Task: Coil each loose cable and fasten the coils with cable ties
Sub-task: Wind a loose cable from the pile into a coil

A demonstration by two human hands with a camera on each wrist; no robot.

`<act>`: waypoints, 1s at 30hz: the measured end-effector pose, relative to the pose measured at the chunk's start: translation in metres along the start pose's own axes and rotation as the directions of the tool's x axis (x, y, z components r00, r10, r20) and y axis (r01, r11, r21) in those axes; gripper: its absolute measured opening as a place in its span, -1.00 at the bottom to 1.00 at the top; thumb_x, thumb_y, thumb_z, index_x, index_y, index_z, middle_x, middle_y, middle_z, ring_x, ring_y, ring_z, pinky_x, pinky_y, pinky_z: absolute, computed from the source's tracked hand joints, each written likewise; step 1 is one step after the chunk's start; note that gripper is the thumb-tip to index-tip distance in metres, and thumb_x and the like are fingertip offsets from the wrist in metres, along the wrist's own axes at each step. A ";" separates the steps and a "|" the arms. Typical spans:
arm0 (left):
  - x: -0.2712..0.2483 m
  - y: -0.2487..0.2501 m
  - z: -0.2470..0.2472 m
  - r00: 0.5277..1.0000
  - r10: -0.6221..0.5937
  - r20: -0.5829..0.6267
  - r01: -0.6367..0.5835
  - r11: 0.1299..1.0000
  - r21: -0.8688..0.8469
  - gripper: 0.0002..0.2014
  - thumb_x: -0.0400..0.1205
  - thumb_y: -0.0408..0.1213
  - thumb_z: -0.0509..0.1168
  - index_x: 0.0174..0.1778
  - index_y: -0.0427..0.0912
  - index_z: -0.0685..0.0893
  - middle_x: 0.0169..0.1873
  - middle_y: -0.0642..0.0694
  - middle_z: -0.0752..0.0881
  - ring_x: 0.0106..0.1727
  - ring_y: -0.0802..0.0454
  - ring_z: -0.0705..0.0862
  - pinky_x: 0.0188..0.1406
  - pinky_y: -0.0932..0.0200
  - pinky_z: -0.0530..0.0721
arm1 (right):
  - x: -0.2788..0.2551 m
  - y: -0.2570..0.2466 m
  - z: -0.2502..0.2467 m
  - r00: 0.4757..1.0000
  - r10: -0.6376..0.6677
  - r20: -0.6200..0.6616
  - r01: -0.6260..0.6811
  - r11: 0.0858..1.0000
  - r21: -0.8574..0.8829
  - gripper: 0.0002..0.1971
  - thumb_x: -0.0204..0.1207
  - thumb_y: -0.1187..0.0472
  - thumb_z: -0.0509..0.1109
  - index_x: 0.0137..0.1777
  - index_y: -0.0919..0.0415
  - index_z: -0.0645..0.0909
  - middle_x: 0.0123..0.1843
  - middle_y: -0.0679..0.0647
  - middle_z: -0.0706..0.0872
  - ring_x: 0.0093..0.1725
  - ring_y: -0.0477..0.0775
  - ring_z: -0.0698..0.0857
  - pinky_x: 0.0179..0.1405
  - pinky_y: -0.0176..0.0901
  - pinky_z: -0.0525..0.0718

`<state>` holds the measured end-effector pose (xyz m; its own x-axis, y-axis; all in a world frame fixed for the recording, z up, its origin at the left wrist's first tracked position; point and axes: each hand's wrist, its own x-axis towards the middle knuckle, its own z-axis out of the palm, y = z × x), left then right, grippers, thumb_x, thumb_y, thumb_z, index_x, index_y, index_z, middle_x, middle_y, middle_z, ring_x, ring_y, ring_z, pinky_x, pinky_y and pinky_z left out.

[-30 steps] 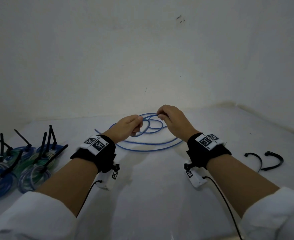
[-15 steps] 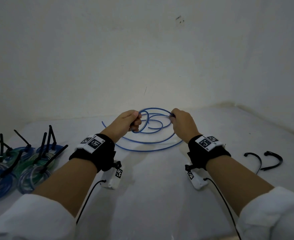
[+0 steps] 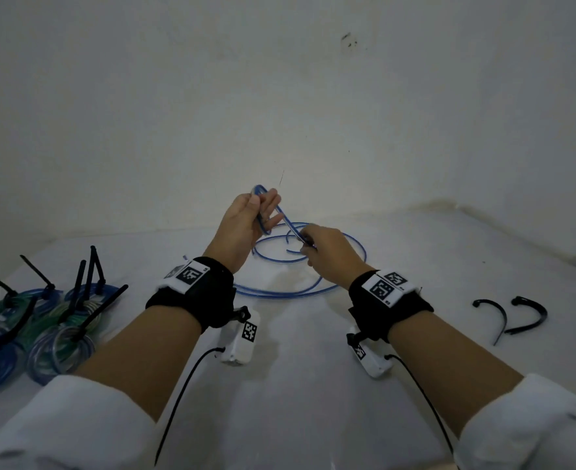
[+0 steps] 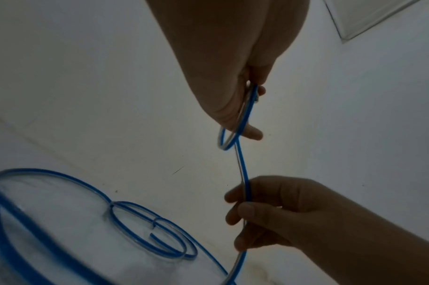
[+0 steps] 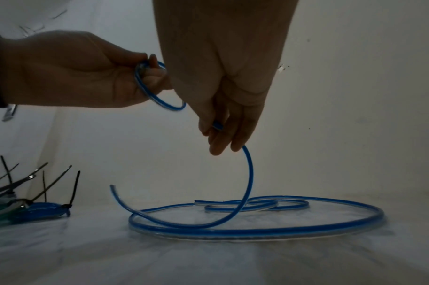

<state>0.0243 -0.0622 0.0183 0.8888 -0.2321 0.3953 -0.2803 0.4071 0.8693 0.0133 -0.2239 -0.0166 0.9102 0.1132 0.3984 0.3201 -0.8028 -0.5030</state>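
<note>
A loose blue cable (image 3: 280,294) lies in wide loops on the white table (image 3: 313,385), in front of both hands. My left hand (image 3: 264,206) is raised above the table and grips a small loop of the cable (image 4: 229,142) between thumb and fingers. Just below and to its right, my right hand (image 3: 308,244) pinches the same cable; a short straight stretch (image 4: 242,167) runs between the two hands. From the right hand (image 5: 220,135) the cable curves down to the loops (image 5: 232,229). Its free end (image 5: 113,188) sticks up at the left.
Several finished blue and green coils (image 3: 42,334), each bound with black ties that stick up, sit at the table's left edge. Two loose curved black cable ties (image 3: 493,313) (image 3: 531,317) lie at the right. A white wall (image 3: 280,96) rises close behind.
My left hand has risen off the table, carrying a small loop of cable up. My right hand has shifted left along the cable, and the stretch between the hands now runs straight.
</note>
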 end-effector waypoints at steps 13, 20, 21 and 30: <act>0.003 -0.015 -0.012 0.969 0.176 0.176 -0.246 0.573 0.782 -0.90 0.74 -0.34 0.01 -0.05 -0.25 0.37 0.17 -0.18 0.67 0.23 0.02 0.63 0.12 0.03 0.57 | 0.006 -0.005 0.000 0.990 -0.128 -0.055 0.125 0.991 -0.051 -0.92 0.53 0.34 0.35 -0.04 0.35 0.59 -0.06 0.22 0.69 -0.09 0.17 0.61 -0.15 -0.14 0.47; -0.009 -0.013 -0.021 0.970 0.035 0.239 -0.237 0.331 0.913 -0.74 0.74 -0.37 -0.02 -0.27 -0.04 0.31 -0.23 -0.13 0.76 -0.17 0.02 0.76 0.03 0.16 0.53 | 0.011 -0.008 -0.012 0.932 -0.323 -0.164 0.302 0.943 -0.138 -0.90 0.44 0.46 0.39 -0.08 0.33 0.60 -0.05 0.21 0.60 -0.23 0.03 0.49 -0.16 -0.14 0.53; -0.011 -0.013 -0.020 0.970 0.007 0.245 -0.233 0.333 0.914 -0.74 0.74 -0.38 -0.02 -0.27 -0.06 0.33 -0.25 -0.16 0.75 -0.22 0.03 0.76 -0.01 0.18 0.56 | 0.012 -0.009 -0.011 0.925 -0.342 -0.165 0.319 0.936 -0.151 -0.91 0.44 0.46 0.40 -0.08 0.34 0.62 -0.01 0.23 0.57 -0.23 0.06 0.52 -0.18 -0.16 0.52; -0.009 -0.005 -0.020 0.968 -0.036 0.247 -0.217 0.364 0.906 -0.79 0.72 -0.36 0.02 -0.21 -0.08 0.43 -0.35 -0.09 0.74 -0.41 0.03 0.66 -0.37 0.55 0.49 | 0.010 -0.006 -0.008 0.923 -0.385 0.030 0.384 0.910 -0.155 -0.88 0.56 0.30 0.34 -0.03 0.36 0.65 -0.10 0.23 0.68 -0.09 0.15 0.59 -0.11 -0.15 0.45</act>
<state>0.0250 -0.0444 0.0039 0.7812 -0.4574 0.4248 -0.6237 -0.6017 0.4990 0.0181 -0.2226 -0.0040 0.7245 0.4305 0.5383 0.6003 -0.7779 -0.1859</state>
